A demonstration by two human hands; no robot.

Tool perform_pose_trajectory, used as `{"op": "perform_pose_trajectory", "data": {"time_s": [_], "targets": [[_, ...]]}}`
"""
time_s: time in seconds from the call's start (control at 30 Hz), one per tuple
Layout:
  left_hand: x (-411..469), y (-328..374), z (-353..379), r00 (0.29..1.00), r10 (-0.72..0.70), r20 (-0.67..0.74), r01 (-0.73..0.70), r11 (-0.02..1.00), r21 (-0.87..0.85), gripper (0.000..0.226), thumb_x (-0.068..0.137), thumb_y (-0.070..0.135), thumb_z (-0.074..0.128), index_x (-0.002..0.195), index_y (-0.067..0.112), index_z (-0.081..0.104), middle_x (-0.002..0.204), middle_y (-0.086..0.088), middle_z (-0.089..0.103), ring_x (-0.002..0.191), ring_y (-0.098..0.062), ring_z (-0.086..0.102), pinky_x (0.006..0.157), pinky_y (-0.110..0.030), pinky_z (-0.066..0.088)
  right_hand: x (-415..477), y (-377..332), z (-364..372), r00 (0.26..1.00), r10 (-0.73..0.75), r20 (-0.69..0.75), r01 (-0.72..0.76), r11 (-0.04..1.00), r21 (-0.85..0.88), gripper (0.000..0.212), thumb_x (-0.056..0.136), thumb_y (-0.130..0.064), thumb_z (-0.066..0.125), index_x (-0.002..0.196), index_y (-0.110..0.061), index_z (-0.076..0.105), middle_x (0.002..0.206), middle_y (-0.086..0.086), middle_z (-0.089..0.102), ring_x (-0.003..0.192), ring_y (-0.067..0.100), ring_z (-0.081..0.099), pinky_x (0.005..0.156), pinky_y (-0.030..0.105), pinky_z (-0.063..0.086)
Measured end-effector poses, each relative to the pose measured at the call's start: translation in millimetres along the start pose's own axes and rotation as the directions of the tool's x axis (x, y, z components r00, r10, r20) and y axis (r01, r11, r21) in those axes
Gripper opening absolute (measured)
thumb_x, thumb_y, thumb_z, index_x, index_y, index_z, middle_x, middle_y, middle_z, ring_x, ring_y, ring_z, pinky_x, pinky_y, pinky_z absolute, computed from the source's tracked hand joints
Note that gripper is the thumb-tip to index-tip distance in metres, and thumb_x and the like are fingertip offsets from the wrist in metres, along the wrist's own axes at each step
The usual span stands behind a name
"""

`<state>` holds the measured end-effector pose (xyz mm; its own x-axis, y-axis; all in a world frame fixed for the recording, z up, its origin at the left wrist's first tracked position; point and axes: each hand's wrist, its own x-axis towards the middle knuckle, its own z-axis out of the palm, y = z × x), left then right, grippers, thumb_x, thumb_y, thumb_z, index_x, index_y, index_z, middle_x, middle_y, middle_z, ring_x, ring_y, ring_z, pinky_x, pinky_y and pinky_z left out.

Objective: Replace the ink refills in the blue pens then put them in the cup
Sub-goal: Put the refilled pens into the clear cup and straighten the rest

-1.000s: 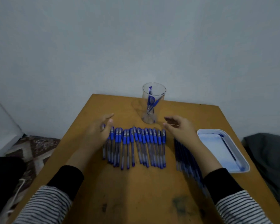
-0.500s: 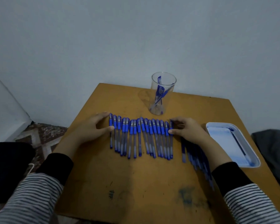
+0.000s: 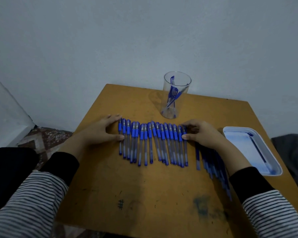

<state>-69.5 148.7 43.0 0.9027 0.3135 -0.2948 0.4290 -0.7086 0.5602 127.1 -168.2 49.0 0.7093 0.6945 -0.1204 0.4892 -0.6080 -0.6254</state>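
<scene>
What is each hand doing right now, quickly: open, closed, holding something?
Left hand: open, thumb and fingertips touching the left end of the row of pens.
Right hand: open, loosely bent fingers touching the row's right end; grips nothing.

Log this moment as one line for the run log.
pen row: flat on table | left hand: touches its left end | right hand: touches its right end | cup: upright, few pens inside

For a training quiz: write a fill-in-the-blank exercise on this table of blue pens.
1. The row of blue pens lies ____ the left hand and the right hand.
2. The clear cup already holds a few ____.
3. The white tray sits on the table, to the ____ of the right hand.
Missing words: between; pens; right.
</scene>
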Motion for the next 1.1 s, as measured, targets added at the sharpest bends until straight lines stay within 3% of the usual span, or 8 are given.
{"op": "perform_pose_trajectory", "data": {"time_s": [0.2, 0.4, 0.5, 0.6, 0.73, 0.8, 0.93, 1.1], "targets": [[-2, 3, -1, 0.997, 0.041, -0.068, -0.045, 0.997, -0.057, 0.092, 0.075, 0.054, 0.078, 0.154, 0.038, 0.032, 0.164, 0.011, 0.024, 0.149, -0.015, 0.023, 0.116, -0.039, 0.028, 1, 2, 1, 0.999, -0.033, -0.008, 0.033, 0.999, 0.003, 0.039, 0.084, -0.024, 0.076, 0.121, -0.025, 0.065, 0.124, -0.006, 0.059, 0.117, 0.015, 0.053, 0.106, 0.04, 0.044], [-6, 3, 2, 0.979, 0.079, -0.186, -0.103, 0.987, -0.124, 0.102, 0.06, 0.057, 0.083, 0.15, 0.042, 0.038, 0.162, 0.014, 0.029, 0.146, -0.014, 0.031, 0.112, -0.038, 0.034, -4, -1, 0, 0.996, -0.061, -0.065, 0.066, 0.994, 0.087, 0.04, 0.084, -0.019, 0.077, 0.121, -0.021, 0.064, 0.125, -0.003, 0.056, 0.118, 0.015, 0.053, 0.106, 0.034, 0.043], [-8, 2, 1, 0.958, 0.137, -0.254, -0.186, 0.965, -0.183, 0.111, 0.05, 0.068, 0.087, 0.147, 0.043, 0.04, 0.16, 0.017, 0.031, 0.146, -0.011, 0.031, 0.116, -0.042, 0.034, -7, -6, -1, 0.985, -0.106, -0.134, 0.124, 0.983, 0.135, 0.043, 0.083, -0.014, 0.077, 0.122, -0.021, 0.062, 0.12, -0.011, 0.053, 0.112, 0.011, 0.054, 0.102, 0.024, 0.044], [-10, 3, 0, 0.936, 0.201, -0.288, -0.284, 0.917, -0.282, 0.115, 0.045, 0.075, 0.085, 0.146, 0.04, 0.043, 0.158, 0.018, 0.034, 0.136, -0.008, 0.044, 0.108, -0.032, 0.044, -13, -10, -2, 0.973, -0.13, -0.193, 0.176, 0.953, 0.246, 0.044, 0.081, -0.01, 0.078, 0.117, -0.028, 0.061, 0.121, -0.017, 0.051, 0.101, 0.013, 0.061, 0.091, 0.021, 0.052], [-14, 12, -1, 0.91, 0.217, -0.354, -0.337, 0.884, -0.324, 0.089, 0.067, 0.024, 0.091, 0.144, 0.034, 0.049, 0.152, 0.02, 0.04, 0.108, -0.012, 0.066, 0.086, -0.022, 0.057, -20, -16, -3, 0.954, -0.16, -0.252, 0.245, 0.902, 0.355, 0.046, 0.076, -0.004, 0.081, 0.112, -0.028, 0.065, 0.122, -0.007, 0.055, 0.089, 0.016, 0.061, 0.083, 0.024, 0.055], [-16, 18, -1, 0.896, 0.213, -0.39, -0.364, 0.855, -0.37, 0.08, 0.072, 0.011, 0.088, 0.139, 0.033, 0.053, 0.147, 0.023, 0.043, 0.096, -0.016, 0.071, 0.079, -0.019, 0.058, -22, -18, -4, 0.947, -0.164, -0.275, 0.27, 0.872, 0.409, 0.046, 0.075, -0.004, 0.082, 0.111, -0.029, 0.067, 0.119, -0.003, 0.058, 0.088, 0.016, 0.06, 0.082, 0.025, 0.054], [-19, 40, -2, 0.859, 0.23, -0.456, -0.429, 0.81, -0.399, 0.067, 0.073, 0.007, 0.086, 0.13, 0.03, 0.06, 0.143, 0.017, 0.05, 0.083, -0.014, 0.074, 0.077, -0.018, 0.058, -28, -28, -12, 0.957, -0.075, -0.279, 0.23, 0.785, 0.576, 0.047, 0.074, -0.009, 0.081, 0.117, -0.025, 0.069, 0.102, 0.006, 0.067, 0.086, 0.016, 0.061, 0.088, 0.031, 0.057], [-19, 86, -8, 0.755, 0.31, -0.578, -0.576, 0.734, -0.359, 0.046, 0.081, 0.011, 0.078, 0.123, 0.023, 0.063, 0.137, 0.012, 0.056, 0.08, -0.016, 0.075, 0.076, -0.017, 0.058, -33, -48, -33, 0.907, -0.107, -0.407, 0.344, 0.745, 0.572, 0.032, 0.088, -0.003, 0.067, 0.119, -0.014, 0.067, 0.112, 0.001, 0.072, 0.1, 0.021, 0.068, 0.086, 0.023, 0.055]]}}
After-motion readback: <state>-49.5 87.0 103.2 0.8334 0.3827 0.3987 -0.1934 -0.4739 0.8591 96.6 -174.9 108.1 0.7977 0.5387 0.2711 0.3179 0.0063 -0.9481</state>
